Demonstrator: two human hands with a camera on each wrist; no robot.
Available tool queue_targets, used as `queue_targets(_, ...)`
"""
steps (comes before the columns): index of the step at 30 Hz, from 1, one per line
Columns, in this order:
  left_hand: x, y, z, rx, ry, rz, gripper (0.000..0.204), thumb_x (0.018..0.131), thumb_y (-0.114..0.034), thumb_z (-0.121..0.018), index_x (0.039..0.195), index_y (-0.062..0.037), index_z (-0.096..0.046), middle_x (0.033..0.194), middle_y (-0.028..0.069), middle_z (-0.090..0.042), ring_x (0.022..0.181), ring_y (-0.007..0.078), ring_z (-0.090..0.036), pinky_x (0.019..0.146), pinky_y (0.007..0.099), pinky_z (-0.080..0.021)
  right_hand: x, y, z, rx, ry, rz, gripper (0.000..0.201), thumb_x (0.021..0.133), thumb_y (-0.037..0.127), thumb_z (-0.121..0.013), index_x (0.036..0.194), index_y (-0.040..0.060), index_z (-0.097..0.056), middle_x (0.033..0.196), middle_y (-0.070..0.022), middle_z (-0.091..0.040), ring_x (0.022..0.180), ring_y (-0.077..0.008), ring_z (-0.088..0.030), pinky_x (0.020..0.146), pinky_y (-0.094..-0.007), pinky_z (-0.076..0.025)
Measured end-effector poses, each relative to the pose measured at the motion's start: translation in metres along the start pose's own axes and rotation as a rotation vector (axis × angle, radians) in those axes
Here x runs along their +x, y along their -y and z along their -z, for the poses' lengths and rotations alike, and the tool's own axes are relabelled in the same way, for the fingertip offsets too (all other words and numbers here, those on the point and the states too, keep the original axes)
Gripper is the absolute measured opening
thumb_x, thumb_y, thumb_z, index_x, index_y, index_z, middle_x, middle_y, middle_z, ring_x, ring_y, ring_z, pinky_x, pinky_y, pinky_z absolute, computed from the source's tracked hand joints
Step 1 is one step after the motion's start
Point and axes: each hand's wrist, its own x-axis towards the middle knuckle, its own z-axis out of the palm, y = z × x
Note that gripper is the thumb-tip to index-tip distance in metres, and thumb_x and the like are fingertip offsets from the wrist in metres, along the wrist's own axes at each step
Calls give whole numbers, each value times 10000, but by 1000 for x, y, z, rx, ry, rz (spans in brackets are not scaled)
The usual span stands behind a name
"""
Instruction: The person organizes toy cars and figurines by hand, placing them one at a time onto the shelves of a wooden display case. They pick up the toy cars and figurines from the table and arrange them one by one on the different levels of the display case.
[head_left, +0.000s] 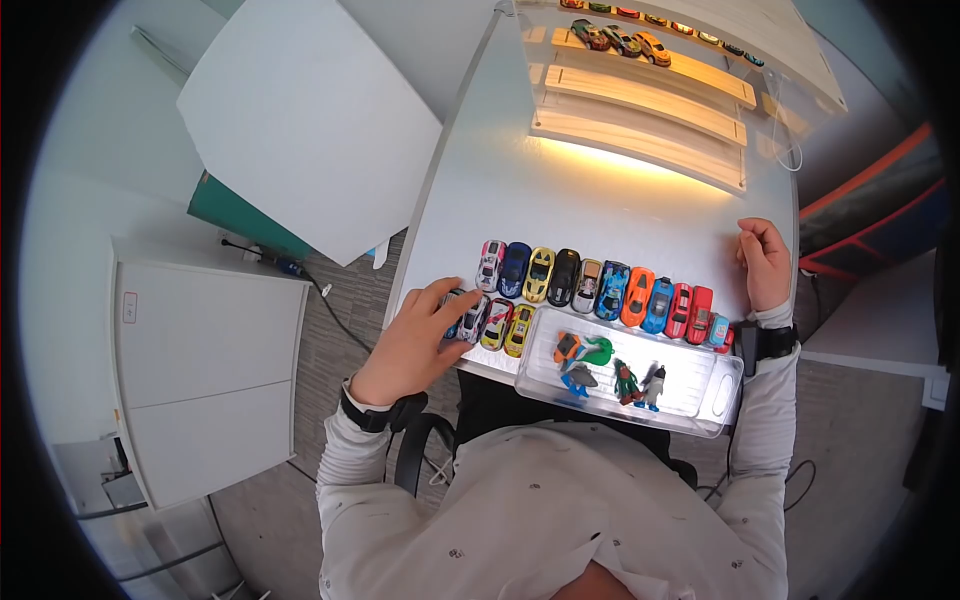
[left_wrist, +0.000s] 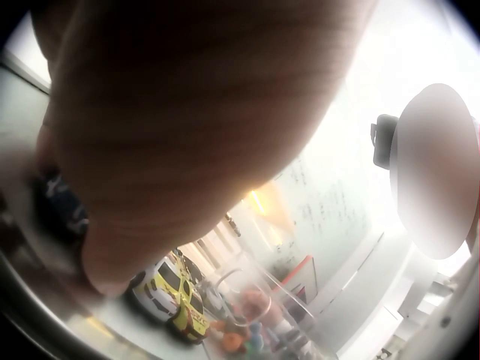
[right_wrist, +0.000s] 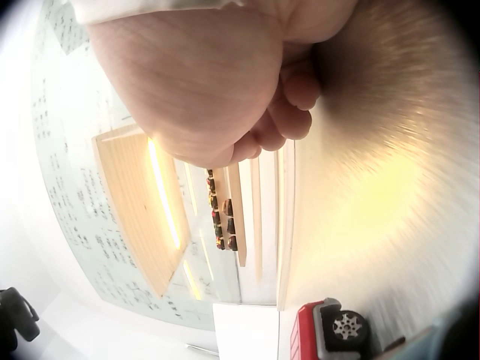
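Observation:
My left hand (head_left: 412,338) reaches over the left end of the front row of toy cars. Its index finger and thumb pinch a silver toy car (head_left: 473,322) at its two ends. A dark toy car (head_left: 453,303) beside it is mostly covered by the fingers; to the right stand a pink-and-yellow car (head_left: 496,324) and a yellow car (head_left: 519,331). In the left wrist view the palm hides most of the grip. Loosely curled and holding nothing, my right hand (head_left: 766,265) rests near the table's right edge, beyond the red cars (head_left: 700,313).
Behind the front row runs a longer row of cars, including a black car (head_left: 563,277). A clear plastic tray (head_left: 690,415) with several small animal figures sits at the near edge. At the back, a lit wooden shelf (head_left: 640,115) bears more toy cars.

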Motion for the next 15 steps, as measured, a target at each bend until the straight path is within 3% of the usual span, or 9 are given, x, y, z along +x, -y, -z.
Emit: queue_targets(15,2,-2,3,-75,-9,5,722,782,-61,-803,1448,-114,-531,1457,175,-476,1224,390,-508,1019,439,-476,-1,3,0,15,2,-15,164,1025,64,-550,1154,16,-639,827,27,-581,693,-47,-495,621,-214,-404)
